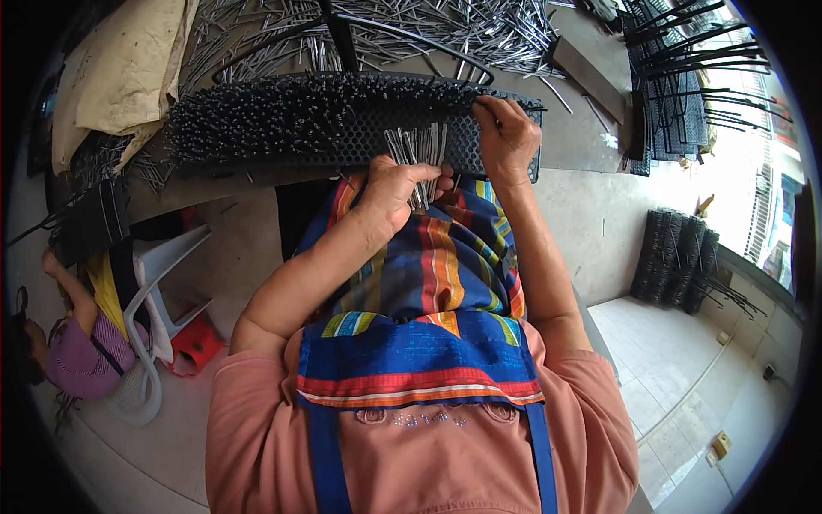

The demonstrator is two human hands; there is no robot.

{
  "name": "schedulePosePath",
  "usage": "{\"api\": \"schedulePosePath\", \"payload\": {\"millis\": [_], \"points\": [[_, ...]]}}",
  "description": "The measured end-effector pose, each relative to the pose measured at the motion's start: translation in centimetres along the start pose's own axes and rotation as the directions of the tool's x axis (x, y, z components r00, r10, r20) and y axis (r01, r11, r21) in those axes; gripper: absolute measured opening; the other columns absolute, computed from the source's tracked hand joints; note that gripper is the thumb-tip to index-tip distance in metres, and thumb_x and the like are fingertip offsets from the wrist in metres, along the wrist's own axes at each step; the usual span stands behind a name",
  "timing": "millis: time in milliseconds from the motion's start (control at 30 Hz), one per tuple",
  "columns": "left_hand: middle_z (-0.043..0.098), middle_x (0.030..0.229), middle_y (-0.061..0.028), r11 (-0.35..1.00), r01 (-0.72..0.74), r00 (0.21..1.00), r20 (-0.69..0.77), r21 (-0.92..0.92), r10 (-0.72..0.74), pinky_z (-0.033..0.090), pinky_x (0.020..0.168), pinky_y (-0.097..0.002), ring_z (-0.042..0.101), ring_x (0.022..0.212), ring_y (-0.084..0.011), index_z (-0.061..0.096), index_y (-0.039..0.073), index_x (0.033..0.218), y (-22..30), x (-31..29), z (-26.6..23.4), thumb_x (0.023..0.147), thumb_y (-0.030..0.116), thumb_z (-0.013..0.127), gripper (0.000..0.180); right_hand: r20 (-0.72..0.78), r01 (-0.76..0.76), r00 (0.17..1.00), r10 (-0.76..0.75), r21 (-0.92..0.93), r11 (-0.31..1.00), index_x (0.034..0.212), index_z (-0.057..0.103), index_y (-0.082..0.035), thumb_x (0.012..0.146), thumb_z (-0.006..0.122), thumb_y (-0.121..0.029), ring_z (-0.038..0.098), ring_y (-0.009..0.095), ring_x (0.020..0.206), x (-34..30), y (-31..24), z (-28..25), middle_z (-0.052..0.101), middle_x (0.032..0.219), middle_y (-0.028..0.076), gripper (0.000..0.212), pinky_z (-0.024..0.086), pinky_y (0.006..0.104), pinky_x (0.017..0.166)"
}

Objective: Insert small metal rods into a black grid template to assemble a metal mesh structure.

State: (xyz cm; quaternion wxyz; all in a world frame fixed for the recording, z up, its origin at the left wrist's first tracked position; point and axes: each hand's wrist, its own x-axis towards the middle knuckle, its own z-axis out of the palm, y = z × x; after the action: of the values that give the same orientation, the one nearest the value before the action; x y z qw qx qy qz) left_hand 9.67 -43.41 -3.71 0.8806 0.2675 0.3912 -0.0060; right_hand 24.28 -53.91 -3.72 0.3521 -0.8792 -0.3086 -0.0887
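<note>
A long black perforated panel [467, 152] lies along the table's near edge. Thin dark, silvery-tipped strips [257, 120] stand densely in its holes on the left and along the far side. Bare holes show in the middle and near right. My left hand [390, 193] is closed around a bundle of thin silvery metal strips [421, 147], held at the panel's near edge above my lap. My right hand [512, 133] is at the panel's far right end, fingertips pinched together at the holes. Whatever lies between those fingertips is too small or hidden to make out.
Loose metal strips [479, 34] cover the table's far side, behind a black curved rod frame [342, 43]. A cream sheet [128, 77] lies left, a dark flat bar [591, 77] right. Another person [94, 351] sits left by a white chair [147, 291]. Black mesh bundles [672, 257] stand right.
</note>
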Motion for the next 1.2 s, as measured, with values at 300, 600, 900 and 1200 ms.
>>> {"api": "schedulePosePath", "payload": {"millis": [300,600,900,1200], "points": [[0.071,0.085,-0.0155,0.999,-0.011,0.997,0.082,0.044,0.008,0.058,0.058,-0.0338,0.071,0.067,-0.0251,0.067,-0.004,0.097,0.2,-0.7,0.7,0.078,-0.012,0.063,0.021,0.450,-0.534,0.823,0.347,0.402,0.744,0.076,0.067,-0.002,0.080,0.074,-0.006,0.054,0.008,0.052,-2.3,-1.6,-2.3,0.060,0.060,0.001,0.009,0.042,0.0273,0.047],[0.071,0.087,-0.0125,0.991,-0.075,0.997,-0.003,0.110,0.076,0.058,0.056,-0.0349,0.070,0.067,-0.0225,0.066,0.000,0.102,-1.5,-1.1,-1.2,0.081,-0.009,0.063,0.023,0.126,-0.408,0.840,0.527,0.787,0.463,0.079,0.069,-0.001,0.083,0.072,-0.001,0.045,0.003,0.056,-2.4,0.1,-2.4,0.058,0.066,-0.002,0.004,0.032,0.0193,0.048],[0.071,0.093,-0.0174,0.990,0.081,0.997,-0.003,0.117,-0.082,0.058,0.062,-0.0337,0.071,0.075,-0.0237,0.064,-0.002,0.106,-1.5,-1.7,-1.9,0.084,-0.003,0.063,0.022,-0.080,-0.002,0.996,0.044,0.466,0.885,0.086,0.073,0.001,0.077,0.073,0.006,0.056,0.007,0.069,-0.6,2.0,-0.9,0.064,0.078,0.002,0.011,0.043,0.0214,0.061],[0.071,0.092,-0.0189,0.993,0.071,0.997,-0.008,0.089,-0.071,0.059,0.065,-0.0351,0.072,0.077,-0.0264,0.063,-0.004,0.104,-1.3,-1.7,-1.8,0.084,-0.005,0.062,0.021,-0.113,0.000,0.993,0.036,0.305,0.952,0.091,0.073,-0.002,0.077,0.075,0.001,0.059,0.009,0.065,-0.9,1.4,-0.3,0.065,0.075,0.005,0.014,0.046,0.0252,0.059]]}}
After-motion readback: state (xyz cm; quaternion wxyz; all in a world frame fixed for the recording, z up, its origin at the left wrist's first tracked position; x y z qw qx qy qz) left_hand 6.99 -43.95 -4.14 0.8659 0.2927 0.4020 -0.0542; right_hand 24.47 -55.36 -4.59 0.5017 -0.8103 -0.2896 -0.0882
